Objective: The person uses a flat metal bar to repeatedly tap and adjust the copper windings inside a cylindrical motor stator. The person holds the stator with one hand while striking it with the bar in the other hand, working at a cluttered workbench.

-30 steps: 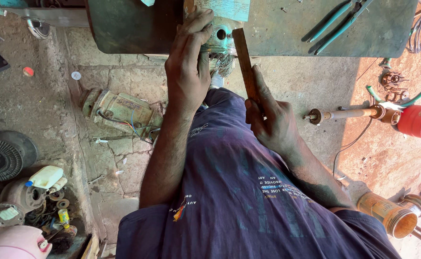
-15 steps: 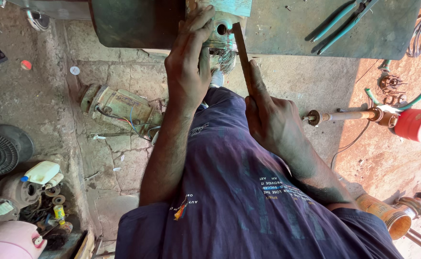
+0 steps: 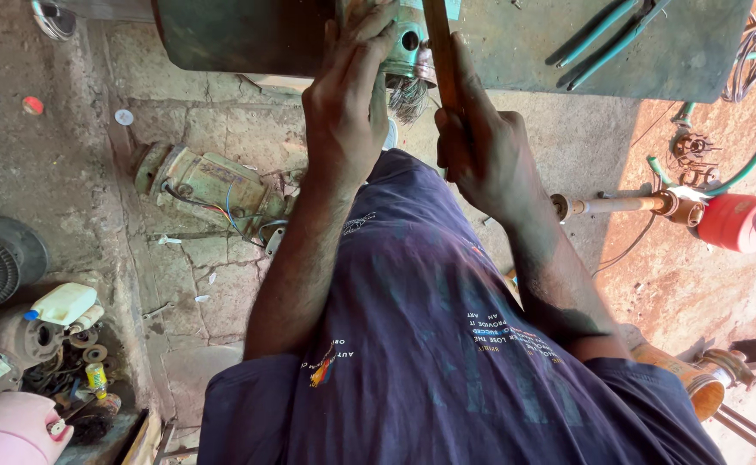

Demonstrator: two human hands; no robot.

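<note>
At the table edge: left hand, fingers wrapped over the green motor housing. Just right of them, right hand, fingers closed round a brown flat bar, upright beside the housing. Pliers well right.

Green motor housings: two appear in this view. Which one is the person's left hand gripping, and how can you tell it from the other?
The motor housing on the workbench, under the left hand, beside the right hand holding a wooden bar. The other motor lies untouched on the concrete floor.
</note>
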